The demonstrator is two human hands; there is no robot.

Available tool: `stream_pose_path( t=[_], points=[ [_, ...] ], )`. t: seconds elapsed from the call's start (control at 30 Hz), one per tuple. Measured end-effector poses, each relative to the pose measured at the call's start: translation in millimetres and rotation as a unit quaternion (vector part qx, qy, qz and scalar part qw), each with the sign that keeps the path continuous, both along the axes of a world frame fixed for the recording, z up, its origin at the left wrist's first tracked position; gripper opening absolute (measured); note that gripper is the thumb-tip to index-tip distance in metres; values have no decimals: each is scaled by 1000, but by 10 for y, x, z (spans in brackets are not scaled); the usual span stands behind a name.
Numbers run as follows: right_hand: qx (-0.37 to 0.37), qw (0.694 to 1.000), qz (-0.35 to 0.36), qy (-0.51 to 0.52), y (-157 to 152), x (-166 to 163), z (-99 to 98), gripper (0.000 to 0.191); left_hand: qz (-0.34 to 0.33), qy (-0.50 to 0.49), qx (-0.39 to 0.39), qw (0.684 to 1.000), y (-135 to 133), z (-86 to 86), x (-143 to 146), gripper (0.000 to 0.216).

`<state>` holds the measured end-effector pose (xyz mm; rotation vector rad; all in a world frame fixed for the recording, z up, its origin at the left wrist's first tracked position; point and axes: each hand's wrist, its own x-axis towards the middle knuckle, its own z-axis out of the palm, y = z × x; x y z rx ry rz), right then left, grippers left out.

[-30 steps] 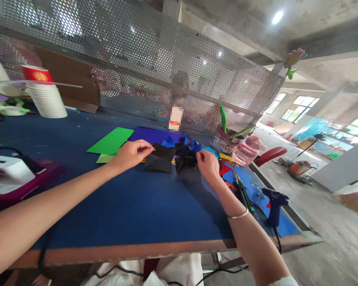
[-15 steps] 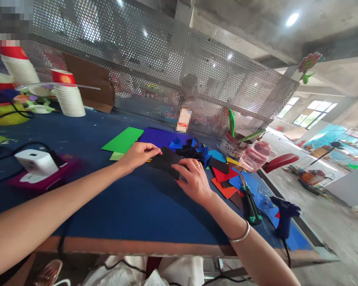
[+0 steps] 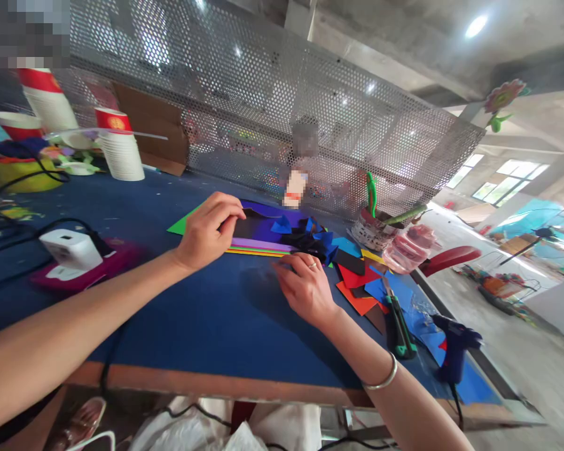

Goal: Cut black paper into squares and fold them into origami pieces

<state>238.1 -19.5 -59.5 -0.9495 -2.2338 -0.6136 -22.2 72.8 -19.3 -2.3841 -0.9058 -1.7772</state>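
My left hand (image 3: 209, 230) is raised a little above the blue table (image 3: 192, 313), fingers pinched on the edge of a black paper sheet (image 3: 249, 224) lifted off a stack of coloured paper sheets (image 3: 258, 247). My right hand (image 3: 305, 288) lies palm down on the table beside the stack's near right corner, fingers spread, a ring on one finger and a silver bangle (image 3: 380, 379) at the wrist. A pile of blue and black folded paper pieces (image 3: 310, 238) sits just beyond it.
Red, orange and blue paper scraps (image 3: 357, 288), a green-handled tool (image 3: 397, 326) and a blue glue gun (image 3: 454, 351) lie at the right. A white box on a pink base (image 3: 70, 250), stacked paper cups (image 3: 120, 147) and a perforated metal screen (image 3: 272, 113) stand left and behind.
My left hand has lifted the black sheet up off the stack. My right hand has let go of the black sheet and slid slightly toward me, flat on the table.
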Motion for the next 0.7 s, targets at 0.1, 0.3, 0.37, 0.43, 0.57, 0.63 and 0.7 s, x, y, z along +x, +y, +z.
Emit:
stream_pose_path(
  t=[0.1,0.3,0.37,0.43,0.57,0.63,0.7],
  points=[
    [-30,999,-16,5,1,8,-3,31,-14,60,80,995,-23,100,-82,18],
    [-46,999,-12,23,-11,10,18,31,-24,95,125,987,-61,181,-84,21],
    [-38,999,-6,33,-9,4,13,30,-14,70,106,992,-86,186,-75,22],
    [-29,999,-5,38,-6,-1,7,32,-9,38,73,997,-129,185,-51,22],
    [-13,998,-26,47,-13,-9,18,38,-7,-68,-37,997,-216,149,55,19],
    [-10,998,-40,47,-30,-18,32,45,-16,-117,-117,986,-221,104,121,15],
    [-14,998,-47,42,-54,-34,42,56,-34,-152,-206,966,-197,40,181,15]
  ],
)
